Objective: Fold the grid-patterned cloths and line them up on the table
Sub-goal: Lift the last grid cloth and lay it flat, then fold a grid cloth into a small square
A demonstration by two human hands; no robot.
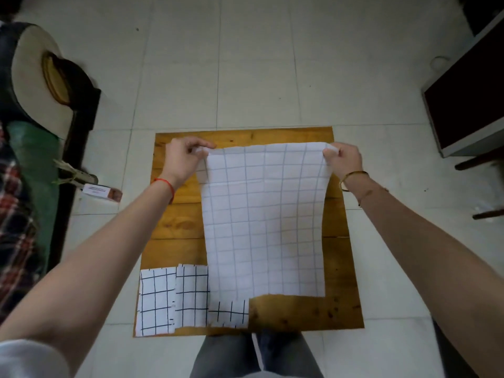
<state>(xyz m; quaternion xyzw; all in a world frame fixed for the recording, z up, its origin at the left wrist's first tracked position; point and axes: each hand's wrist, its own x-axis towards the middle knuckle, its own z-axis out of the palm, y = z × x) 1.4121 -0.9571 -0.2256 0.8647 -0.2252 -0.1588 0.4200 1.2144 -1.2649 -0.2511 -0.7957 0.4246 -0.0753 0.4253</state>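
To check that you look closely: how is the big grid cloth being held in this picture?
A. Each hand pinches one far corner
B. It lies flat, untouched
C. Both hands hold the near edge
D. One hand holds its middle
A: the left hand and the right hand each pinch a far corner of the big grid cloth above the table.

A straw hat lies left; a dark cabinet stands right.

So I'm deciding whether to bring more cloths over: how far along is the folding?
Three folded black-grid white cloths already sit in a row along the wooden table's near-left edge. In hand: the left hand and right hand pinch the far corners of a large, pale-grid white cloth, not yet folded. Left: folding it and adding it to the row.
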